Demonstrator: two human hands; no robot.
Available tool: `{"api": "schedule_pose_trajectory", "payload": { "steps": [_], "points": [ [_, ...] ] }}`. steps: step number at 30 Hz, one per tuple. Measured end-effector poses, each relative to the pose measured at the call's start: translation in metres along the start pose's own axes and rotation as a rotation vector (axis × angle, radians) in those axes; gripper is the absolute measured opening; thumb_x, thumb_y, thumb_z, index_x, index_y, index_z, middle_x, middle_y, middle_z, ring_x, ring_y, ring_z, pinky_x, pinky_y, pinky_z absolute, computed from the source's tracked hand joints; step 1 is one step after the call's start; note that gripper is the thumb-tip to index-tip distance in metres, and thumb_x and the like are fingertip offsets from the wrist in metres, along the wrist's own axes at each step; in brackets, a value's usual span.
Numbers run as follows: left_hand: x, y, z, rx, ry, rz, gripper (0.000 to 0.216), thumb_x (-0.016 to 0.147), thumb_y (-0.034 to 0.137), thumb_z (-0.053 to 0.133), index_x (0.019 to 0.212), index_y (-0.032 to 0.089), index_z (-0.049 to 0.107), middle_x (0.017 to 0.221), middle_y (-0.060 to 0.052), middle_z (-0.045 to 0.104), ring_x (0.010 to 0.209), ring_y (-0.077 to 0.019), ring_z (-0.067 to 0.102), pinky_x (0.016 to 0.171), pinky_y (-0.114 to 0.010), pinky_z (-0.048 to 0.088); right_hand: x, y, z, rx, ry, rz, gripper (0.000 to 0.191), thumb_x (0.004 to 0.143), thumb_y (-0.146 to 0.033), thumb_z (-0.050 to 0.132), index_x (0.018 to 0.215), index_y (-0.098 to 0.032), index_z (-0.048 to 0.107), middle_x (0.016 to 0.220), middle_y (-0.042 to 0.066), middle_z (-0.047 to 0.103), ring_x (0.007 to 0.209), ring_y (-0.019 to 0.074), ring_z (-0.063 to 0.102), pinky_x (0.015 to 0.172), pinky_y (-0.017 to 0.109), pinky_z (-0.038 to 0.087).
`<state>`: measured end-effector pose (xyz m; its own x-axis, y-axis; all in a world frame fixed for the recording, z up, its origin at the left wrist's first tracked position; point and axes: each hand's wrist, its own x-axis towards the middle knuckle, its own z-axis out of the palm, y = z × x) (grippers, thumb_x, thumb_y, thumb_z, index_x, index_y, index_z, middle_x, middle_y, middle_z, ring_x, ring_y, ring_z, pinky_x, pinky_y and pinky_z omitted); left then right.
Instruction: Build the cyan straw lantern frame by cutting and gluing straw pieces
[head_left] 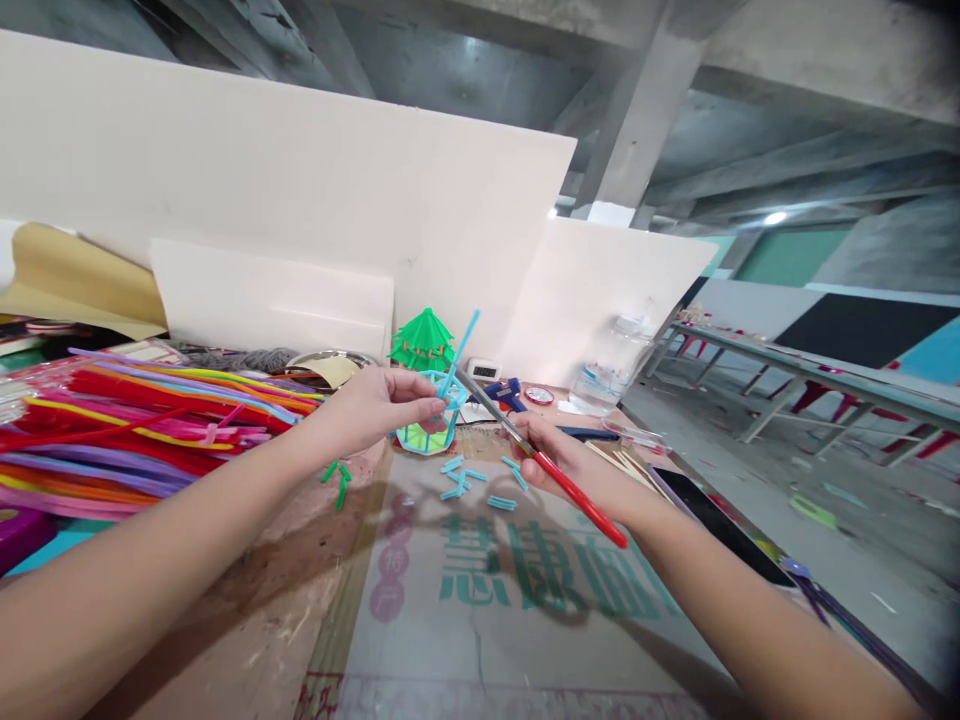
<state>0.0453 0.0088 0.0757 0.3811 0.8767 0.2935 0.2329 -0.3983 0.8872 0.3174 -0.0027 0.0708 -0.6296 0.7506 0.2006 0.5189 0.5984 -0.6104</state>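
Note:
My left hand point(409, 400) pinches a light-blue pipe cleaner point(463, 345) that points up and to the right. My right hand point(551, 452) grips red-handled scissors point(574, 492), their metal blades reaching up-left close to the pipe cleaner. Just behind my left fingers stands a light-blue openwork frame point(452, 430) with a yellow-green base, partly covered by the hand. Behind that rises a green tiered roof shape point(426, 335). Several short light-blue cut pieces point(501, 503) lie on the printed cardboard point(420, 640) below my hands. Some green pieces point(342, 490) rest to the left.
Bundles of colourful pipe cleaners point(150, 430) cover the left of the table. At the back are a small digital timer point(484, 369), a blue glue gun point(511, 393) and a clear plastic jar point(611, 370). A dark phone-like slab point(720, 525) lies at the right edge. White boards point(285, 180) stand behind.

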Motion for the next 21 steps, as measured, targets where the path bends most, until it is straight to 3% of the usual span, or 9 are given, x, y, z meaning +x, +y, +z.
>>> {"api": "schedule_pose_trajectory", "payload": {
  "steps": [8,21],
  "points": [
    [0.001,-0.008,0.012,0.049,-0.083,-0.068,0.022,0.074,0.039,0.066,0.081,0.018,0.069,0.078,-0.001,0.074,0.075,-0.0178,0.068,0.074,-0.027,0.052,-0.002,0.003,0.017,0.012,-0.063,-0.026,0.041,0.090,-0.054,0.045,0.114,-0.020,0.048,0.087,0.001,0.048,0.073,0.0132,0.043,0.066,0.024,0.039],
    [0.002,-0.012,0.013,0.147,-0.155,-0.064,0.025,0.075,0.040,0.063,0.085,0.021,0.073,0.081,0.000,0.075,0.079,-0.0197,0.069,0.072,-0.026,0.052,-0.002,0.005,0.018,0.108,-0.138,-0.004,0.040,0.091,-0.053,0.044,0.115,-0.022,0.047,0.083,0.000,0.045,0.069,0.0123,0.041,0.060,0.023,0.035]
  ]
}}
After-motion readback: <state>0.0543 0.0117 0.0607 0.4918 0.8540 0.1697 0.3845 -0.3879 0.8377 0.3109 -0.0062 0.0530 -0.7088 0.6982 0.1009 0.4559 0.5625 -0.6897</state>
